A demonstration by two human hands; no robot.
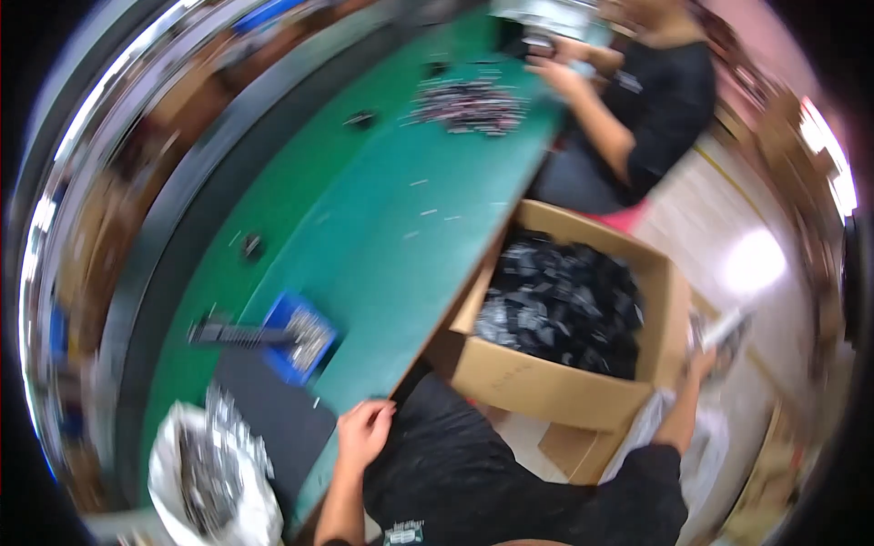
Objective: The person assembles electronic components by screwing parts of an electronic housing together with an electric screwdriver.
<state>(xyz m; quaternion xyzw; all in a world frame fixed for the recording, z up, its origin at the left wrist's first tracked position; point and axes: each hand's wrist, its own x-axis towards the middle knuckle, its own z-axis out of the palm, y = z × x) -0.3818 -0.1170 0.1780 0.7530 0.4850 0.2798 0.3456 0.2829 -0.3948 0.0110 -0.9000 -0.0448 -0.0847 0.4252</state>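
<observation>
My left hand rests at the green table's near edge with its fingers curled in, and nothing shows in them. To the right, beyond the open cardboard box, my right arm is stretched out. My right hand is closed on a grey-and-white object, too smeared by motion to name. Inside the box lie many small black pieces, some in shiny clear wrapping. Left of my left hand, a blue bin holds small metallic pieces, and a dark ridged strip reaches over its rim.
A white bag with shiny packets stands at the lower left by a black mat. Dark slim parts are heaped at the far end of the green table. A co-worker in black sits there, handling a small object.
</observation>
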